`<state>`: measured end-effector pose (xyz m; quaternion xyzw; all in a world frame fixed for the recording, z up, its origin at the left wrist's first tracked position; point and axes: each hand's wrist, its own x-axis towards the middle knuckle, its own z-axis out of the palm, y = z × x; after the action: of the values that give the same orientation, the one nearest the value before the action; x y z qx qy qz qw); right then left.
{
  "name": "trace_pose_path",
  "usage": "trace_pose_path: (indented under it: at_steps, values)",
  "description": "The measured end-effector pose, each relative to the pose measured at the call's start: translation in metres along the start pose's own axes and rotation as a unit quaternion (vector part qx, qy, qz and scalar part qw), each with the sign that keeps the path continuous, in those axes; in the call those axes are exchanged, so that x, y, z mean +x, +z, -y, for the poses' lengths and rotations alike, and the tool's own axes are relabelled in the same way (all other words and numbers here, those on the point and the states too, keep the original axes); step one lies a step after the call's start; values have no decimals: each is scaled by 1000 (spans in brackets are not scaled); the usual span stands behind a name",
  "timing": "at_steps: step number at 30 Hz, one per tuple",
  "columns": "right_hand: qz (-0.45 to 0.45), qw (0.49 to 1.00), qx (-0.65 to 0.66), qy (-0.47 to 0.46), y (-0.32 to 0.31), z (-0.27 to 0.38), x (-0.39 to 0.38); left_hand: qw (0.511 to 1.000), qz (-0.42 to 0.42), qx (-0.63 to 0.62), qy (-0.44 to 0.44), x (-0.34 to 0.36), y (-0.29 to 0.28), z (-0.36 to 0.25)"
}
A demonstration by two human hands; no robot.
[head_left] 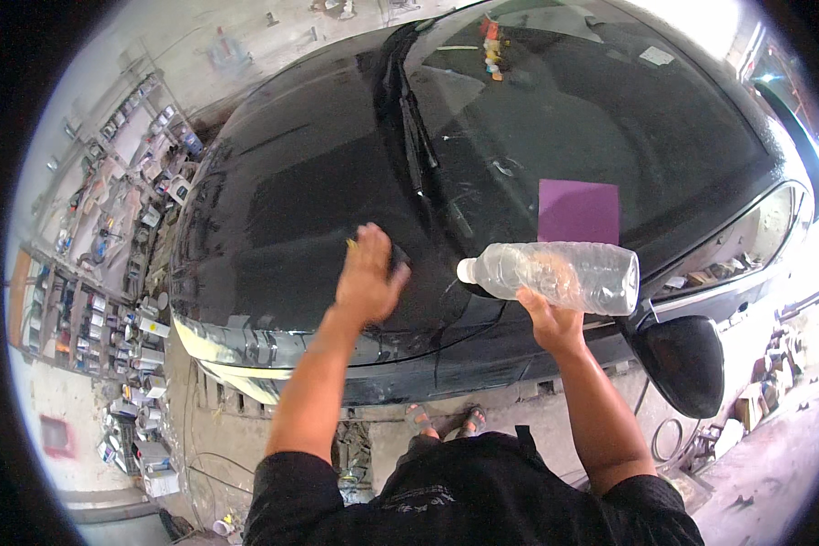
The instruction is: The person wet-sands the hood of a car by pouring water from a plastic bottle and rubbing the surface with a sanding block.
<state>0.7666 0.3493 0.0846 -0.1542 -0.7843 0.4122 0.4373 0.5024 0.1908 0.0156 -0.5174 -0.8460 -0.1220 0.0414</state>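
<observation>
My right hand (552, 314) is wrapped round a clear plastic bottle (601, 278) with a white cap. The bottle lies nearly level above the car's edge, its cap pointing left; some fingers show through the plastic. Over the black car hood (291, 209), my left hand (369, 278) is pressed palm down, fingers together and slightly smeared by motion. A dark edge shows between its thumb and fingers, and a yellow speck by the fingertips; the thing under the palm is mostly hidden. The hood looks dull, with wet-looking patches near its side edge.
A purple square sheet (581, 209) lies on the windshield (610, 136), beyond the bottle. Wiper arms (416, 141) run along the windshield's base. The side mirror (682, 364) juts out at right. Cluttered shelves (82, 309) line the left wall. My sandalled feet stand beside the car.
</observation>
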Motion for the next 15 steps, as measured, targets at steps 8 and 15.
trace_pose_path:
  at_steps: [8, 15]
  values:
    - [3, 1000, -23, 19, 6, 5, -3, 988, -41, -56, 138, -11, 10, -97]
    - [-14, 997, -75, 11, 2, 9, -12, 998, -39, -38, 9, 6, 14, 6]
